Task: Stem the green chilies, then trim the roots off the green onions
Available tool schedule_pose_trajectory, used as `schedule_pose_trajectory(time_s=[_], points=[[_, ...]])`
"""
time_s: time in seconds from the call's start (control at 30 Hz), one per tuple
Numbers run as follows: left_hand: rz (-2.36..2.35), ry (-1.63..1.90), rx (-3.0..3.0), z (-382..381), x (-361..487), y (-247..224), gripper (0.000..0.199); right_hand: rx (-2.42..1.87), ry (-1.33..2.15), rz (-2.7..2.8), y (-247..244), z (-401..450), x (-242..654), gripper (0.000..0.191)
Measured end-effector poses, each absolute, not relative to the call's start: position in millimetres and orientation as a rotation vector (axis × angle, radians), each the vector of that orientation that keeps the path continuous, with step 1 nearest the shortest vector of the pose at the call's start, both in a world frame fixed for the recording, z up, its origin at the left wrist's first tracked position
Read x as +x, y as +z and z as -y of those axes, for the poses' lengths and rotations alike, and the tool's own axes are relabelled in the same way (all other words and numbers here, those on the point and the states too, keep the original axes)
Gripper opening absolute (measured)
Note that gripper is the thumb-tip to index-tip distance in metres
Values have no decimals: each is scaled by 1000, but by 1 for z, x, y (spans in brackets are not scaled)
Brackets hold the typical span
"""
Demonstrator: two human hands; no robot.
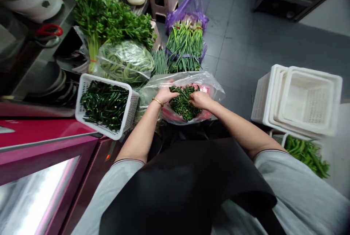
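Note:
A clear plastic bag (210, 79) with a red lining stands open in front of me. Inside is a tangle of thin dark-green sprigs (183, 104), too fine to name exactly. My left hand (165, 94), with a gold bracelet at the wrist, rests at the bag's left side, its thumb stretched over the sprigs and apart from the fingers. On the opposite side my right hand (201, 100) reaches in, its fingers curled closed on some sprigs. Just left of the bag, a white basket (131, 105) holds long dark-green chillies (105, 104).
Beyond the bag lie bundled garlic chives (186, 43) in a purple bag (191, 5). Leafy celery (109, 20) and bagged green beans (127, 62) are at the left. Stacked white baskets (269, 93) stand right, near green peppers (306, 155). A red-framed fridge (46, 133) borders the left.

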State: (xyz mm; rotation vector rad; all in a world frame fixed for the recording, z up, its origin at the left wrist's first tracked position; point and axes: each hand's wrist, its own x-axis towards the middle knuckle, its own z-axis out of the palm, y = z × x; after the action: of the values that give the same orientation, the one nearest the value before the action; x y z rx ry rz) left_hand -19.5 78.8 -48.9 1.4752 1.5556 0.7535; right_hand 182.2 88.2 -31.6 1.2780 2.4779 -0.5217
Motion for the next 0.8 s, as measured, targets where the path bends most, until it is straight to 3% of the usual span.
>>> schedule_pose_trajectory(time_s=[0.17,0.33,0.5,0.67,0.8], points=[[-1347,512,1781,-80,3,-35,24,1056,-527,-2723,-7,-96,186,26],[-1582,455,1687,-83,28,-42,3,1335,-450,-2601,-17,-95,178,28],[-1325,692,1073,-73,43,-43,19,1501,-417,-2372,-32,-97,206,36],[-1105,876,548,-68,23,-45,20,1206,-350,-2341,-47,-79,236,41],[-1097,822,390,-65,7,-42,12,1119,-398,-2378,-46,-86,228,33]])
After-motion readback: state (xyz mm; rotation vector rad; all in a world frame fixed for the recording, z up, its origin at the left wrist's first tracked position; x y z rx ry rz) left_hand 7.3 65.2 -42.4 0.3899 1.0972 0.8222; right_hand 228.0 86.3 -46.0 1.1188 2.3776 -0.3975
